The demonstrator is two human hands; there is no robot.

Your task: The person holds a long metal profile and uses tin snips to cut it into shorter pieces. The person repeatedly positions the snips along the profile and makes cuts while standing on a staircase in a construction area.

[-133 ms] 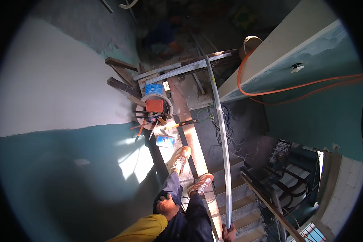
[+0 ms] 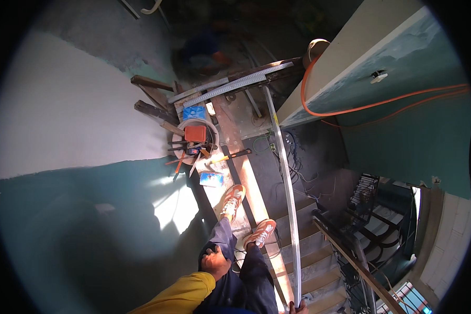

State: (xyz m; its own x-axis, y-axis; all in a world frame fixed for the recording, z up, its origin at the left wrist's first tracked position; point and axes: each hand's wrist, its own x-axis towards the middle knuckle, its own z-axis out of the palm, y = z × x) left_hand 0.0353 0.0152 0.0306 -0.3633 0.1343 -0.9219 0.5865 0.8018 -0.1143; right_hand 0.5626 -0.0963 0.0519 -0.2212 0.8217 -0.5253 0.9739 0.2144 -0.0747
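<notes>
Head view: right hand point(image 2: 299, 308) grips a long metal bar point(image 2: 288, 183)

A hand could pass above the stairs point(image 2: 316, 260) between the long metal strip point(image 2: 287, 180) and the wooden handrail point(image 2: 354, 260), while a tool-filled bucket point(image 2: 215, 137) blocks the far planks point(image 2: 255, 193).

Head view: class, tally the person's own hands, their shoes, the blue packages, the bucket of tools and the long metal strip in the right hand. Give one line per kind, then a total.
Hands: 2 (left hand, right hand)
Shoes: 2 (left shoe, right shoe)
Blue packages: 2 (upper package, lower package)
Bucket: 1
Long metal strip: 1
Total: 8
</notes>
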